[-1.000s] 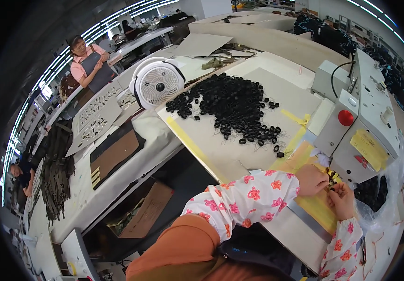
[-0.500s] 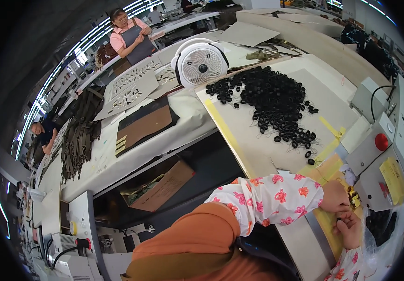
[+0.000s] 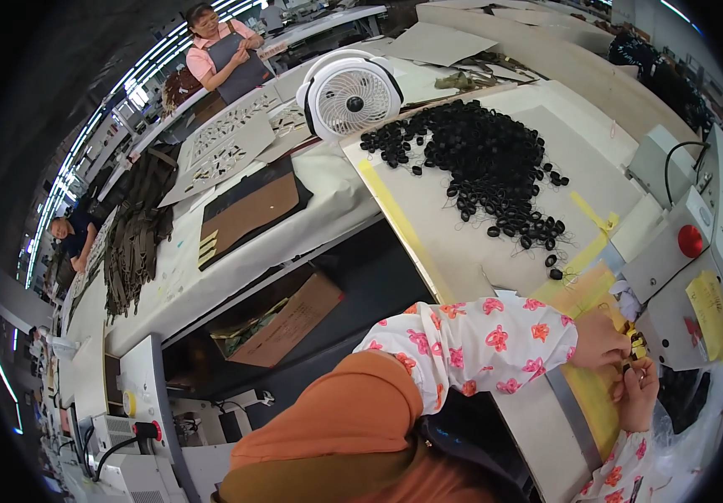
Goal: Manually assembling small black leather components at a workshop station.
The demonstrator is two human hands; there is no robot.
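Both my hands are at the far right, close together by the brass-coloured fittings (image 3: pixel 638 342) of a grey machine (image 3: pixel 671 289). My left hand (image 3: pixel 601 340) reaches across in a floral sleeve, its fingers curled at the fittings; whatever they hold is hidden. Just below it, my right hand (image 3: pixel 636 392) pinches a small black loop (image 3: pixel 627 366) between thumb and fingers. Under the hands lies a yellow-covered work surface (image 3: pixel 583 398). A large heap of small black loops (image 3: pixel 487 159) with loose thread tails spreads over the pale board beyond.
A white fan (image 3: pixel 351 99) stands behind the board (image 3: pixel 495 272). To the left, a long table carries a brown panel (image 3: pixel 252 214), dark straps (image 3: pixel 139 235) and sheets of small parts (image 3: pixel 219 151). A cardboard box (image 3: pixel 290 323) sits below. Another person (image 3: pixel 227 59) stands at the back.
My right hand has moved up toward the fittings, bringing the black loop closer to my left hand. The whole view has shifted slightly.
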